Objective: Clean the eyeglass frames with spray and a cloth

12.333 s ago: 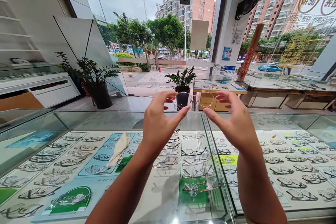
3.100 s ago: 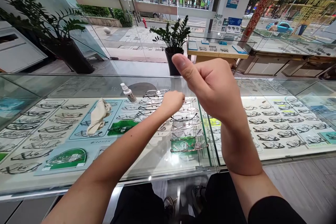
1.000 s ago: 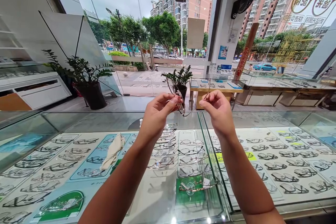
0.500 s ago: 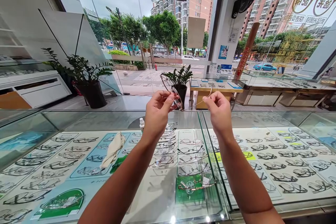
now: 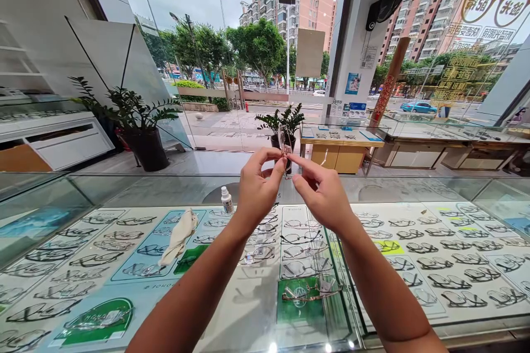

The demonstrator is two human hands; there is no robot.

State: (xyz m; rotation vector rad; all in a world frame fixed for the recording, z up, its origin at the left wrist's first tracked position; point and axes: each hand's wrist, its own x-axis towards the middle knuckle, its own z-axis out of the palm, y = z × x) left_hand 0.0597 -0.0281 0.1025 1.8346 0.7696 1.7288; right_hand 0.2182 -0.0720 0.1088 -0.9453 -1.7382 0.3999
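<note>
Glasses [image 5: 282, 138], part-hidden, were pinched in L hand [image 5: 261, 181]; R hand [image 5: 322, 187] had thumb/index spread, contact unclear; glass counter [image 5: 244, 314] lay 6 o'clock, plant [image 5: 271, 122] 12.

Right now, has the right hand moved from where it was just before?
Yes. The right hand moved left, closer to the middle potted plant and the left hand.

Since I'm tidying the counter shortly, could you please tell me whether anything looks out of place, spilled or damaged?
Only the crumpled beige cloth and white bottle look slightly out of place, among neat rows of eyeglasses. No spill shows. The glasses in the left hand are too small to judge for damage.
</note>
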